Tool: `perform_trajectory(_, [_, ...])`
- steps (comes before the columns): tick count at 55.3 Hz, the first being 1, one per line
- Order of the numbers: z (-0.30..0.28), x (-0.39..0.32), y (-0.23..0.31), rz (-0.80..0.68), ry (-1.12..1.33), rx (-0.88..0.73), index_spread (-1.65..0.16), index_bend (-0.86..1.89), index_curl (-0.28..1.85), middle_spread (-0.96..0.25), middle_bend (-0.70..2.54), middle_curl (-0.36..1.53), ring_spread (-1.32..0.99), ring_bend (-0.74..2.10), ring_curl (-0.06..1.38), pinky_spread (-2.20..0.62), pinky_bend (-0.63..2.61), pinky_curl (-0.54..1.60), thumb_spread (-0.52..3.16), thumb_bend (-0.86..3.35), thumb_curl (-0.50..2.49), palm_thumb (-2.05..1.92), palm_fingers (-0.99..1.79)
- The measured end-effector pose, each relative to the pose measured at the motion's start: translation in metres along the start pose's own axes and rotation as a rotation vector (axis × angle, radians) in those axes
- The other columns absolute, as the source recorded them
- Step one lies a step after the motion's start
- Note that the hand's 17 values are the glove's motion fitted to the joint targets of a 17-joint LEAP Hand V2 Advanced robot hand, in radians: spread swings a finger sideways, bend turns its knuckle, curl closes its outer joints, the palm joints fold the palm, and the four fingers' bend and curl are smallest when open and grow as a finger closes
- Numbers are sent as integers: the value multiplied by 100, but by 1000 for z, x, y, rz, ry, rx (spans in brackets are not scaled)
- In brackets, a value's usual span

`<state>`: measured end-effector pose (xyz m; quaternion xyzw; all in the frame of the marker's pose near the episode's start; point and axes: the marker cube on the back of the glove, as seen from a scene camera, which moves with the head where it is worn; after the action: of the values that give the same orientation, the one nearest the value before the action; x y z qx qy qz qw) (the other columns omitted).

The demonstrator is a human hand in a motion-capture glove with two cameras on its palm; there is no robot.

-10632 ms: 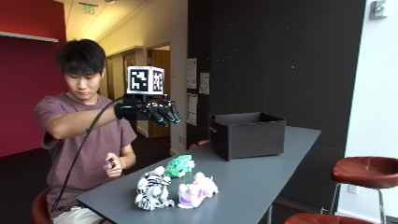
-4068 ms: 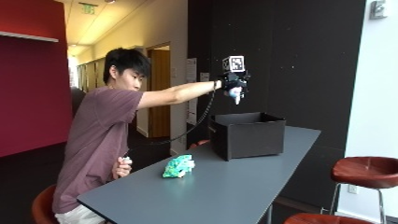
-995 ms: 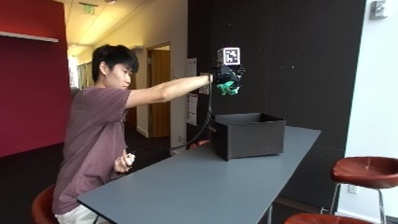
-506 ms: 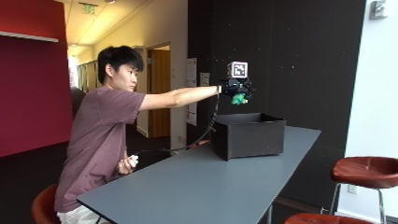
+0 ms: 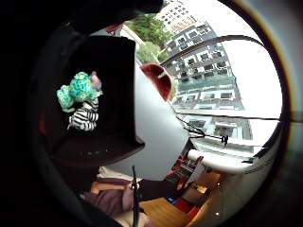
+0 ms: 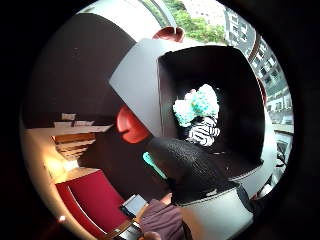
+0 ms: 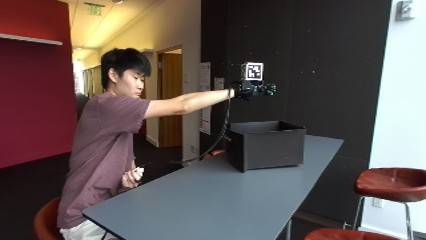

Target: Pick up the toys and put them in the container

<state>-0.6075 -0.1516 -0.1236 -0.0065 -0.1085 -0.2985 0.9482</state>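
Now I have my right hand [image 7: 256, 89] held out above the black container [image 7: 266, 145] on the grey table [image 7: 219, 195]; whether its fingers are spread or curled, I cannot tell, as they blur into the dark wall behind. Inside the square, dark-walled box lie a plush teal spotted toy [image 6: 197, 105] and a striped zebra toy [image 6: 202, 132], touching. A third, pinkish shape [image 5: 96, 80] beside them is mostly hidden.

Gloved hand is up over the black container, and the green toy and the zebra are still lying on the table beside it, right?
Not quite. The green toy and the zebra lie inside the black container, as both palm views show. The gloved right hand is indeed raised above it.
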Motion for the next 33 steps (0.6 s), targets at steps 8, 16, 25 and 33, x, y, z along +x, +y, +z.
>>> perform_trajectory(8, [-1,66,27,-93,491,-70,-10,1,19,9,8,30,1,25,47,4,96,39,109,-6,45,-7,-42])
perform_trajectory(16, [-4,44,34,77,102,27,-10,2,16,9,9,26,2,24,46,4,93,37,111,-6,39,-7,-38])
perform_trajectory(25, [2,60,56,-272,312,-40,-11,4,14,8,9,23,2,23,46,5,90,36,113,-5,35,-5,-35])
perform_trajectory(33, [-2,45,46,256,149,27,-11,4,13,8,10,21,3,21,45,4,89,36,113,-5,32,-5,-34])
